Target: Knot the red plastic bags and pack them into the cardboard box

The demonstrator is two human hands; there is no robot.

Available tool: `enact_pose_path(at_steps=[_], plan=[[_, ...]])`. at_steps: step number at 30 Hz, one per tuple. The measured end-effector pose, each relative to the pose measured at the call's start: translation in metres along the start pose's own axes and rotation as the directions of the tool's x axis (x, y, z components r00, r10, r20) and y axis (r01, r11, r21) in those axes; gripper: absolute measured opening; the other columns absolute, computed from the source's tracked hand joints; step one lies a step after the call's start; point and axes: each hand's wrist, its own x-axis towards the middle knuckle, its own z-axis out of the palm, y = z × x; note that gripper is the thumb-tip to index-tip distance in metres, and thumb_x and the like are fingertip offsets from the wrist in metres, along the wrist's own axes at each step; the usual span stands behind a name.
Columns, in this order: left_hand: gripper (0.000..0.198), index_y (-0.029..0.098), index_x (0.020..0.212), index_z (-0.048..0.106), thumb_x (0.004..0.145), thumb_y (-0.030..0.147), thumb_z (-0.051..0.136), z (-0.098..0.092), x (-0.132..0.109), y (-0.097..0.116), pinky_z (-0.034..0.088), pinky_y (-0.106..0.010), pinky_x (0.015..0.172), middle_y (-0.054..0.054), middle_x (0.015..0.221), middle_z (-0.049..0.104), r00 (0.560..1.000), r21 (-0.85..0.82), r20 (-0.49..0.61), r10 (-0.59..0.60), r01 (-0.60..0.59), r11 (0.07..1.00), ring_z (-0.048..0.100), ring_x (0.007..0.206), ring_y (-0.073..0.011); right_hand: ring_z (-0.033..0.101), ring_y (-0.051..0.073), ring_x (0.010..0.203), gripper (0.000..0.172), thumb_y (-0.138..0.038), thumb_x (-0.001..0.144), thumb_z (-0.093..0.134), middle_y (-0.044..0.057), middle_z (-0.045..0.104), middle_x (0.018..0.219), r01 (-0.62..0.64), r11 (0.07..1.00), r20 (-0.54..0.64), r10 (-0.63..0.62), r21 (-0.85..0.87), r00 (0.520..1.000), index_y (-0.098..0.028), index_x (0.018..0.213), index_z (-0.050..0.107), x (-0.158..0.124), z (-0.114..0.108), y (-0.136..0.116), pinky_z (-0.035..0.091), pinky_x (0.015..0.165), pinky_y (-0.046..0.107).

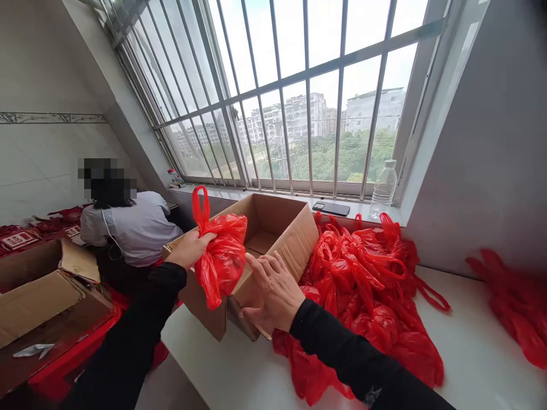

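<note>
My left hand [191, 248] is closed on the gathered neck of a red plastic bag [228, 250], with one loop handle standing up above it. The bag looks full, but its contents are hidden. It hangs over the near left side of an open cardboard box [294, 242]. My right hand [273, 290] holds nothing, its fingers apart, just right of the bag and over the box's near flap. To the right of the box lies a heap of knotted red plastic bags [363, 279]. The visible part of the box's inside shows bare cardboard.
A phone [331, 209] and a clear plastic bottle [384, 191] are on the sill below the barred window. More red bags [513, 307] lie at the far right of the white table [205, 364]. At left, a person [132, 228] sits beyond another cardboard box [38, 302].
</note>
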Motion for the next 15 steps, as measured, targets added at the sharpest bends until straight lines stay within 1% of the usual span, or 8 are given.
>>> enact_pose_path(at_steps=[2, 5, 6, 8, 10, 12, 13, 15], plan=[[0.039, 0.014, 0.082, 0.064, 0.071, 0.05, 0.055, -0.002, 0.025, 0.002, 0.053, -0.027, 0.07, -0.008, 0.086, 0.071, 0.997, -0.027, 0.069, 0.023, -0.021, 0.999, 0.065, 0.077, -0.0201, 0.042, 0.03, 0.123, 0.096, -0.053, 0.067, 0.079, 0.011, 0.054, 0.128, 0.014, 1.0, -0.012, -0.014, 0.005, 1.0, -0.015, 0.145, 0.037, -0.005, -0.005, -0.003, 0.024, 0.119, 0.05], [0.039, 0.014, 0.077, 0.063, 0.063, 0.051, 0.064, 0.011, 0.06, 0.001, 0.053, -0.028, 0.063, -0.008, 0.077, 0.069, 0.985, 0.025, 0.172, 0.02, -0.024, 0.999, 0.064, 0.071, -0.0212, 0.04, 0.029, 0.124, 0.066, -0.051, 0.069, 0.076, 0.008, 0.053, 0.123, 0.02, 1.0, -0.007, -0.02, 0.021, 1.0, -0.022, 0.125, 0.055, -0.013, -0.009, -0.01, 0.035, 0.113, 0.045], [0.037, 0.015, 0.073, 0.064, 0.06, 0.05, 0.067, 0.019, 0.07, -0.001, 0.052, -0.029, 0.06, -0.007, 0.071, 0.068, 0.976, 0.058, 0.219, 0.01, -0.023, 0.998, 0.064, 0.067, -0.022, 0.04, 0.029, 0.125, 0.062, -0.051, 0.07, 0.076, 0.007, 0.053, 0.123, 0.01, 0.999, -0.015, -0.01, 0.03, 1.0, -0.023, 0.122, 0.057, -0.015, -0.008, -0.011, 0.035, 0.113, 0.044], [0.034, 0.015, 0.066, 0.064, 0.054, 0.046, 0.072, 0.036, 0.09, -0.006, 0.051, -0.029, 0.055, -0.006, 0.063, 0.066, 0.949, 0.132, 0.316, -0.011, -0.033, 0.991, 0.063, 0.061, -0.0233, 0.039, 0.029, 0.127, 0.061, -0.051, 0.069, 0.075, 0.006, 0.053, 0.123, 0.001, 0.999, -0.05, 0.002, 0.054, 0.999, -0.024, 0.12, 0.056, -0.019, -0.001, -0.01, 0.033, 0.115, 0.044], [0.03, 0.015, 0.061, 0.065, 0.05, 0.042, 0.075, 0.053, 0.109, -0.01, 0.051, -0.029, 0.056, -0.006, 0.062, 0.067, 0.918, 0.195, 0.396, -0.019, -0.064, 0.979, 0.064, 0.061, -0.024, 0.04, 0.028, 0.128, 0.064, -0.055, 0.067, 0.074, 0.006, 0.054, 0.122, 0.033, 0.997, -0.12, -0.024, 0.07, 0.993, -0.025, 0.121, 0.055, -0.02, 0.011, -0.005, 0.031, 0.118, 0.043], [0.031, 0.015, 0.064, 0.068, 0.05, 0.041, 0.076, 0.067, 0.131, -0.013, 0.052, -0.028, 0.061, -0.007, 0.068, 0.07, 0.899, 0.239, 0.437, -0.01, -0.105, 0.965, 0.066, 0.066, -0.0244, 0.043, 0.028, 0.127, 0.063, -0.058, 0.069, 0.071, 0.006, 0.056, 0.119, 0.104, 0.994, -0.235, -0.092, 0.039, 0.968, -0.024, 0.119, 0.057, -0.019, 0.026, 0.003, 0.031, 0.119, 0.042], [0.034, 0.015, 0.069, 0.069, 0.05, 0.042, 0.076, 0.072, 0.143, -0.014, 0.053, -0.028, 0.064, -0.008, 0.073, 0.072, 0.896, 0.254, 0.443, -0.001, -0.124, 0.959, 0.067, 0.07, -0.0247, 0.044, 0.027, 0.127, 0.058, -0.058, 0.071, 0.069, 0.006, 0.057, 0.116, 0.134, 0.991, -0.3, -0.126, 0.004, 0.946, -0.024, 0.117, 0.058, -0.017, 0.033, 0.007, 0.032, 0.119, 0.041], [0.05, 0.013, 0.091, 0.071, 0.054, 0.046, 0.076, 0.082, 0.165, -0.015, 0.054, -0.028, 0.07, -0.011, 0.089, 0.074, 0.905, 0.275, 0.425, 0.026, -0.157, 0.949, 0.069, 0.077, -0.025, 0.048, 0.025, 0.124, 0.042, -0.05, 0.079, 0.066, 0.005, 0.061, 0.109, 0.159, 0.984, -0.41, -0.18, -0.087, 0.894, -0.024, 0.112, 0.061, -0.014, 0.044, 0.012, 0.036, 0.117, 0.039]])
